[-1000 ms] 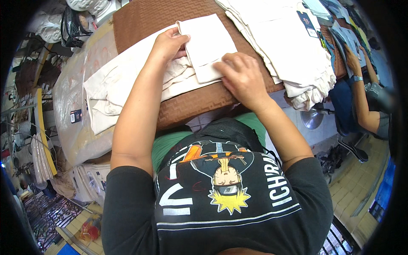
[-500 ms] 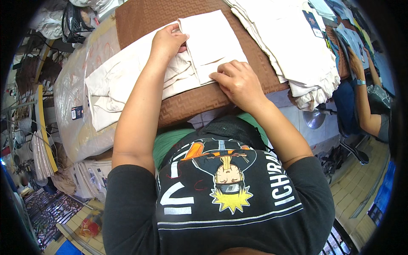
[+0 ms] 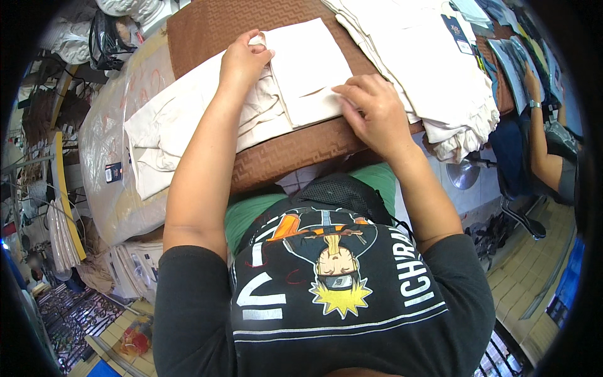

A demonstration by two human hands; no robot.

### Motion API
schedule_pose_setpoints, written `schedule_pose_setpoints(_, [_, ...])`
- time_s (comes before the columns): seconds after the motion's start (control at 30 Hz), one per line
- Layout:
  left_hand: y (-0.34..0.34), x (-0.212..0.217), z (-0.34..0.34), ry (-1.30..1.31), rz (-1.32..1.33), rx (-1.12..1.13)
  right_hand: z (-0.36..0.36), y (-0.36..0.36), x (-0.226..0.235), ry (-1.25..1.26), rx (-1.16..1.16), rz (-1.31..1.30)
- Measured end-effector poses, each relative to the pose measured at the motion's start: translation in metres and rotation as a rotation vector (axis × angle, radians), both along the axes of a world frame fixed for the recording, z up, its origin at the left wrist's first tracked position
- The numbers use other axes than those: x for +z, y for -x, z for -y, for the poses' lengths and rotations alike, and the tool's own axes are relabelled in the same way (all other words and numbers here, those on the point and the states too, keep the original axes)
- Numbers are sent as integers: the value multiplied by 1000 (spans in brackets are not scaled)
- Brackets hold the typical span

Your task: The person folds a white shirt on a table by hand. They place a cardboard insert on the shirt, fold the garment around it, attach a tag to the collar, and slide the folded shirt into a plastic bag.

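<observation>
Folded off-white trousers [image 3: 314, 63] lie across the table, with a slit-like pocket opening near their right end and wrinkled cloth to the left. My left hand [image 3: 244, 63] pinches the upper part of a fold that runs down the middle of the cloth. At the near right corner is my right hand [image 3: 380, 116]; its fingers are loosely bent, with the thumb apart from the forefinger. The forefinger's tip rests over the cloth, while the other fingertips are partly hidden and slightly blurred. A dark tag [image 3: 113, 172] hangs at the left end of the trousers.
A brown patterned cloth [image 3: 295, 151] covers the table. At the right stands a stack of off-white garments [image 3: 433, 75] with a dark tag on top. Left lies a plastic-wrapped bundle [image 3: 103, 207]. Another person's arm [image 3: 539, 135] reaches over blue garments at the far right.
My right hand has slid right and slightly up along the near edge of the trousers, its fingers loosening. My left hand has shifted slightly up at the fold.
</observation>
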State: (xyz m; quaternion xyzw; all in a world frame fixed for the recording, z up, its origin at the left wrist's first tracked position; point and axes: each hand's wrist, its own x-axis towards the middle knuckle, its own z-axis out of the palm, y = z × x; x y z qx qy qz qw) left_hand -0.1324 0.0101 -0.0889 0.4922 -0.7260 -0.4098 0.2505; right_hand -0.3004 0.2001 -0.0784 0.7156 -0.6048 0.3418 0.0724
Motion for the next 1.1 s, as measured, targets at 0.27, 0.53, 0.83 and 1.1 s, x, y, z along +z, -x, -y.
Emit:
schedule_pose_setpoints(0.27, [-6,2,-10,371,161,39,13,-2,3,-33,-6,66])
schedule_pose_setpoints(0.53, [-33,-8,-60,621,504,-404,61,-35,-13,-199,25,395])
schedule_pose_setpoints(0.83, [-36,-14,-65,571,462,-338,45,-7,-8,-114,-157,300])
schedule_pose_setpoints(1.1, [-44,-7,-69,602,165,-217,16,18,5,-210,-271,397])
